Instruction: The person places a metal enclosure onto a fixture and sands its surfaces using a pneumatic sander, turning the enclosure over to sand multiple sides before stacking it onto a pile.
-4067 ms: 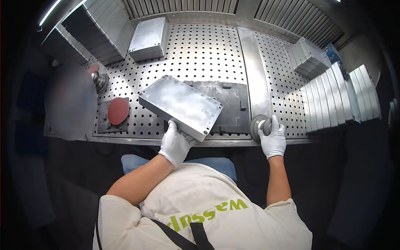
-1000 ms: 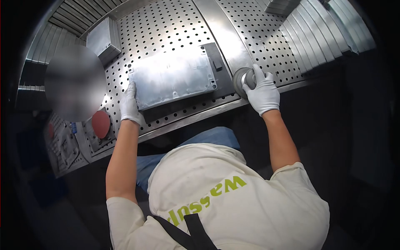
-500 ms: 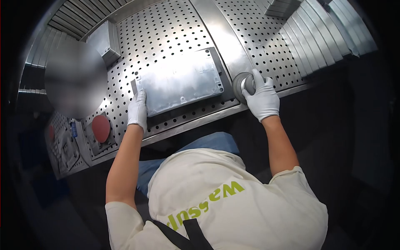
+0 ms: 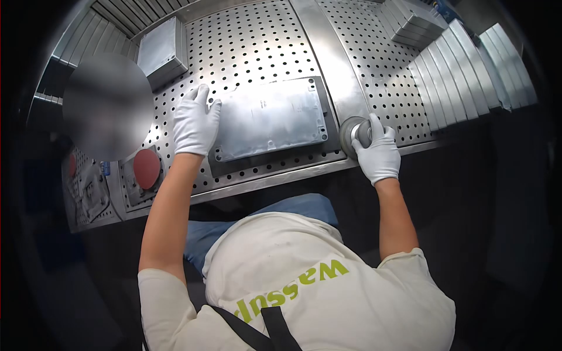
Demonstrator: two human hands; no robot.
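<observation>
A flat silver metal box [image 4: 269, 120] lies on a dark grey mat [image 4: 332, 137] on the perforated metal table [image 4: 252, 35]. Gloved in white, my left hand [image 4: 197, 121] is open beside the box's left edge, its thumb close to the upper left corner; whether it touches the box is hard to tell. To the right of the mat, my right hand [image 4: 378, 146], also in a white glove, has its fingers wrapped round a grey round sander [image 4: 354, 136] resting on the table.
Another metal box [image 4: 161, 50] sits at the back left. Silver panels stand in rows at the right [image 4: 453, 82], with stacked boxes [image 4: 410, 22] behind them. A red sanding disc [image 4: 147, 168] is at the left, near a blurred round patch.
The metal box, earlier held up in my left hand, now lies on the mat. My left hand has let go of its left edge and moved up. My right hand stays on the sander.
</observation>
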